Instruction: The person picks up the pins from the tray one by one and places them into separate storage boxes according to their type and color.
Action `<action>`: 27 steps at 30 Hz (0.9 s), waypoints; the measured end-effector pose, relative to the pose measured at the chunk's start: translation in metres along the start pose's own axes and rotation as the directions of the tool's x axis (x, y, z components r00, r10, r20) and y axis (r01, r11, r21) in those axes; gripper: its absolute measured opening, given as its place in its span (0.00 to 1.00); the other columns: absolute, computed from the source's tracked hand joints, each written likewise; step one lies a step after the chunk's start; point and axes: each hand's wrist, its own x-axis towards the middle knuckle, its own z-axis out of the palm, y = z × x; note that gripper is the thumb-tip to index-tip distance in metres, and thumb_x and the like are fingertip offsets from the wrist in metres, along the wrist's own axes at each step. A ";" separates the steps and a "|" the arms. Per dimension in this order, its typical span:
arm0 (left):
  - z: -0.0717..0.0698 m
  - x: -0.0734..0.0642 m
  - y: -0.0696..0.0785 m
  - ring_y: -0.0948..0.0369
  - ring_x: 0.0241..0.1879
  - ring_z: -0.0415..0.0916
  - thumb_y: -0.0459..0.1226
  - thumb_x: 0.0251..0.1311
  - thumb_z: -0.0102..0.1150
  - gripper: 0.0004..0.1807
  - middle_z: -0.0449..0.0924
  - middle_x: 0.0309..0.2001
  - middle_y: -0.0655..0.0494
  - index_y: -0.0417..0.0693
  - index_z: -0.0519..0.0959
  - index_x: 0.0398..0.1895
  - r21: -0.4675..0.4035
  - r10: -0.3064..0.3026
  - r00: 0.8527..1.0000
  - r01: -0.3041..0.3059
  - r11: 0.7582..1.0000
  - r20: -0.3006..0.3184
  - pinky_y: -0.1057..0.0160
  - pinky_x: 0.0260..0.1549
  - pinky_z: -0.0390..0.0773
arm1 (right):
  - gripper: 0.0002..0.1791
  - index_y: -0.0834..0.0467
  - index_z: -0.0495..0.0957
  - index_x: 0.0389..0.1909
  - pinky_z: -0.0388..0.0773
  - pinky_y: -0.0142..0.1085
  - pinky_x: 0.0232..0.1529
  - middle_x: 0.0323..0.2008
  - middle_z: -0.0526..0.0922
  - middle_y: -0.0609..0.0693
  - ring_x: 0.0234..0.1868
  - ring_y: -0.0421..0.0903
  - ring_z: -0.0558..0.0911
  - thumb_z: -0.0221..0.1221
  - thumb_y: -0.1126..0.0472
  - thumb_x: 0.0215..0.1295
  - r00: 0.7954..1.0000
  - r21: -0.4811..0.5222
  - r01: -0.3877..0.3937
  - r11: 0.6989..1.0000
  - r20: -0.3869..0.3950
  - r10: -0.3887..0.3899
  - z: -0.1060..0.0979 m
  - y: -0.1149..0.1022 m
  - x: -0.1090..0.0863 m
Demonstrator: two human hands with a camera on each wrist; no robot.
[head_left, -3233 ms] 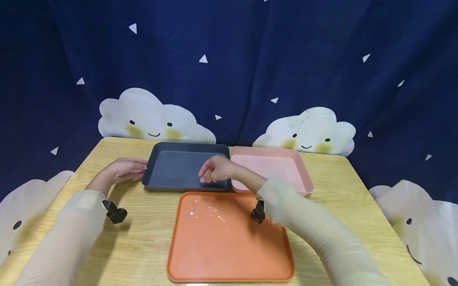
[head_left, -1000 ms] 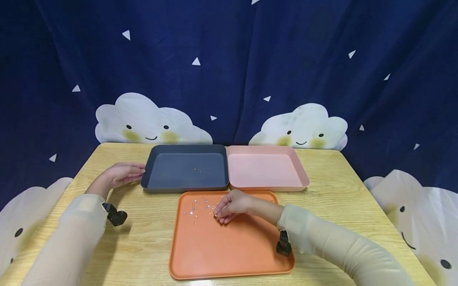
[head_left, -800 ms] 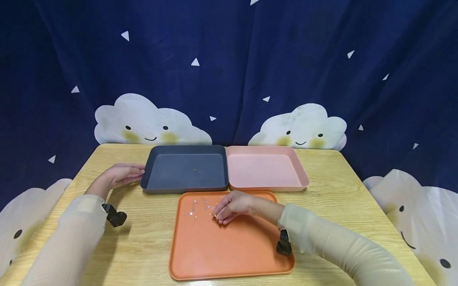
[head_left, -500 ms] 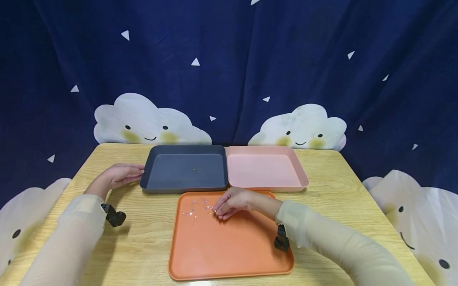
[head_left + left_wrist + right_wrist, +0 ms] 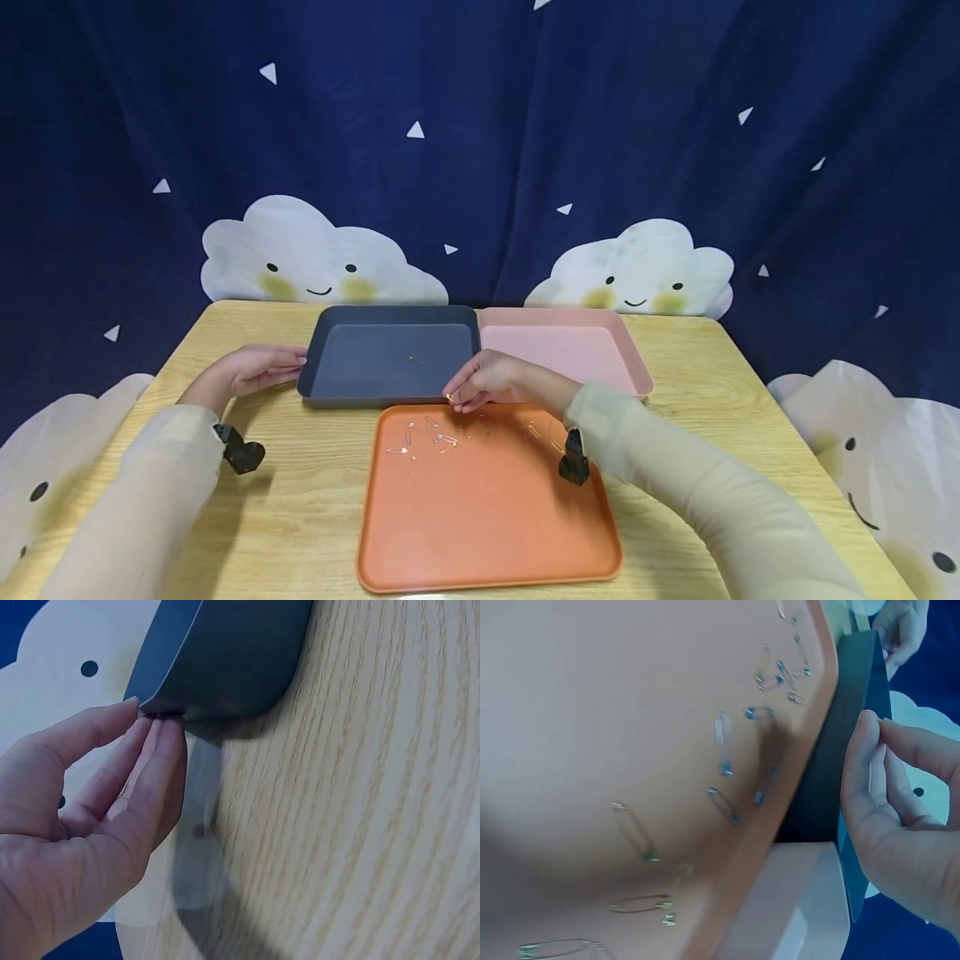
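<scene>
My right hand (image 5: 483,382) pinches a small gold safety pin (image 5: 449,397) between thumb and forefinger, over the front edge of the dark grey tray (image 5: 330,398). In the right wrist view the thumb and fingertips meet and the pin is hidden. My left hand (image 5: 258,367) holds the left end of that dark tray; in the left wrist view its thumb (image 5: 112,720) lies at the rim and the fingers press the outer wall. Several silver and gold safety pins (image 5: 724,742) lie scattered on the orange tray (image 5: 487,517), mostly along its far side.
A pink tray (image 5: 637,375) stands against the dark tray's right side. Inside the dark tray lies a tiny gold pin (image 5: 412,358). The wooden table (image 5: 697,392) carries all three trays, with a dark blue curtain (image 5: 487,125) behind.
Half a second ago my right hand was down among the pins on the orange tray; it has risen and moved away from me with a gold safety pin. My left hand stays put.
</scene>
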 end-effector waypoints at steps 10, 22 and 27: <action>-0.002 0.002 0.000 0.77 0.41 0.77 0.30 0.68 0.47 0.35 0.79 0.51 0.57 0.22 0.44 0.70 0.023 -0.004 1.000 0.004 1.000 -0.004 0.75 0.48 0.81 | 0.20 0.77 0.73 0.54 0.86 0.37 0.46 0.26 0.83 0.51 0.25 0.40 0.82 0.56 0.78 0.59 1.000 -0.042 -0.006 0.999 -0.028 0.005 -0.015 -0.023 0.027; 0.001 0.001 0.006 0.77 0.38 0.78 0.32 0.67 0.50 0.33 0.80 0.48 0.56 0.22 0.52 0.69 0.081 -0.015 0.996 0.022 0.996 -0.085 0.73 0.49 0.82 | 0.22 0.77 0.71 0.56 0.76 0.46 0.63 0.29 0.81 0.54 0.26 0.40 0.80 0.55 0.79 0.59 0.998 -0.139 -0.056 0.989 -0.044 0.050 -0.027 -0.058 0.047; 0.004 -0.001 0.008 0.77 0.39 0.77 0.33 0.67 0.51 0.33 0.63 0.68 0.35 0.24 0.53 0.70 0.109 -0.024 0.994 0.036 0.993 -0.106 0.71 0.52 0.81 | 0.22 0.76 0.72 0.55 0.76 0.45 0.62 0.35 0.82 0.58 0.27 0.41 0.80 0.55 0.79 0.58 0.997 -0.203 -0.077 0.976 -0.045 0.070 -0.028 -0.074 0.053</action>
